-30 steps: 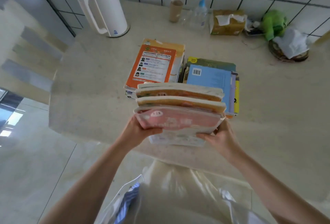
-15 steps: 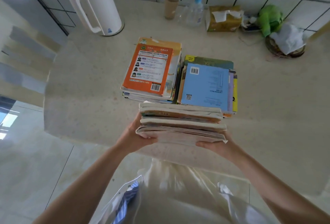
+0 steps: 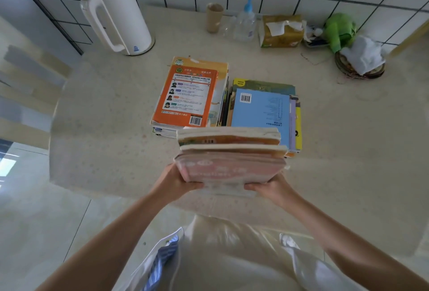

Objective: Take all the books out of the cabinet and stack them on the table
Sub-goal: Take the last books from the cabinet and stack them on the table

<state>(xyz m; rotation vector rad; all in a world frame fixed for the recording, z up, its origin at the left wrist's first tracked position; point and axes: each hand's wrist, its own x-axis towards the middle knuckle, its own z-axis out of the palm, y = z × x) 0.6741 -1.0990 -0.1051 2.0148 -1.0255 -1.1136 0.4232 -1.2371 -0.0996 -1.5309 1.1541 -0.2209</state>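
Hands: left (image 3: 174, 180) & right (image 3: 270, 187), each grip curled round held bundle (image 3: 231, 153), approx 3 books; 2 stacks on table (image 3: 111, 114).

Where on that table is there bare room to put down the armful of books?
Bare tabletop lies left of the orange stack, below the kettle, and right of the blue stack. The back edge by the tissue box is crowded. Both hands hold the armful.

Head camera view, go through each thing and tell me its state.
Bundle of books: held above the table edge, gripped by both hands.
Left hand: grips the bundle.
Right hand: grips the bundle.
Orange stack: flat on table.
Blue stack: flat.
Kettle: upright, lid closed.
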